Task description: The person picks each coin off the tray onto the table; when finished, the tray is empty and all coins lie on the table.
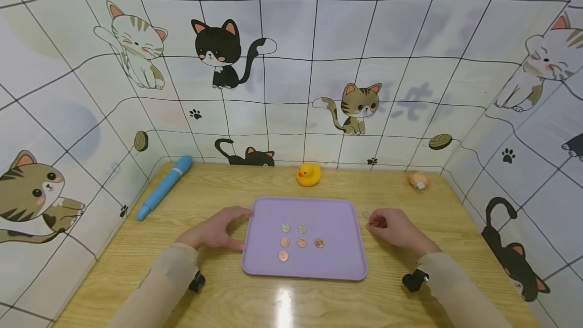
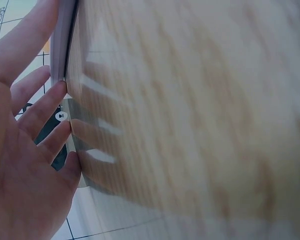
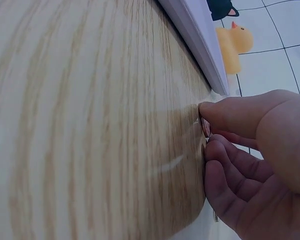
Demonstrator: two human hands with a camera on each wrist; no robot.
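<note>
A lilac tray [image 1: 319,211] lies on the table. On it, two silver coins [image 1: 285,228] form the far row, three copper coins [image 1: 301,242] the middle row, and one copper coin [image 1: 283,255] sits nearest. My left hand [image 1: 218,229] rests at the tray's left edge, thumb and fingers spread and fairly straight. Right of the tray, low over the table, my right hand [image 1: 393,227] pinches a copper coin [image 3: 206,127] between thumb and index finger; the coin stands tilted. Just beyond those fingertips lies a silver coin [image 1: 366,214], partly covered by the hand.
A yellow rubber duck [image 1: 309,174] stands behind the tray. At the back right sits a small orange-and-white toy [image 1: 418,180], its kind unclear. A blue tube-shaped thing [image 1: 165,186] lies along the left side. Walls with printed cats enclose the wooden table [image 1: 218,287].
</note>
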